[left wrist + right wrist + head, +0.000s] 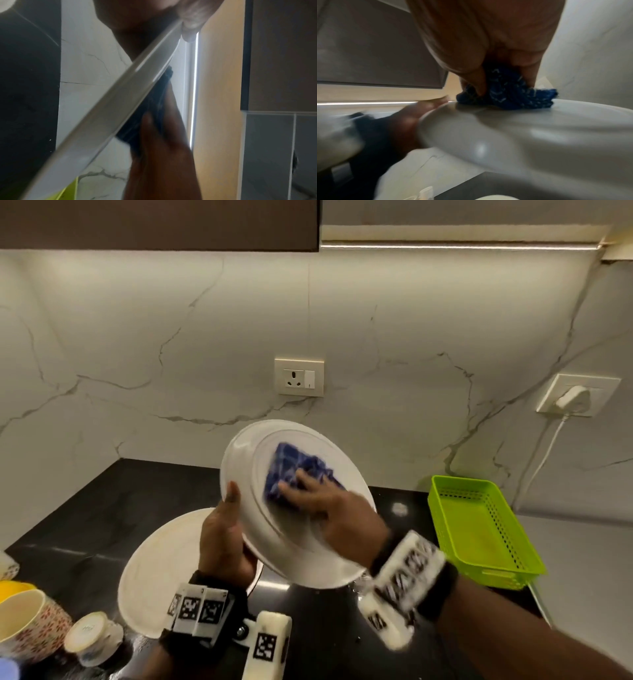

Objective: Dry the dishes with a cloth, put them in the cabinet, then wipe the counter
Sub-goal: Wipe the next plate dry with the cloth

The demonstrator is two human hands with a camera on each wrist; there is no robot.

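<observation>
A white plate is held tilted above the black counter, its underside toward me. My left hand grips its left rim, thumb over the edge. My right hand presses a bunched blue checked cloth against the plate's base, fingers curled into the fabric. In the right wrist view the cloth sits pinched between fingers on the plate. The left wrist view shows the plate edge-on with the thumb on its rim.
A second white plate lies flat on the counter under my left hand. Patterned mugs and a small upturned cup crowd the lower left. A green plastic basket stands at the right. A dark upper cabinet hangs top left.
</observation>
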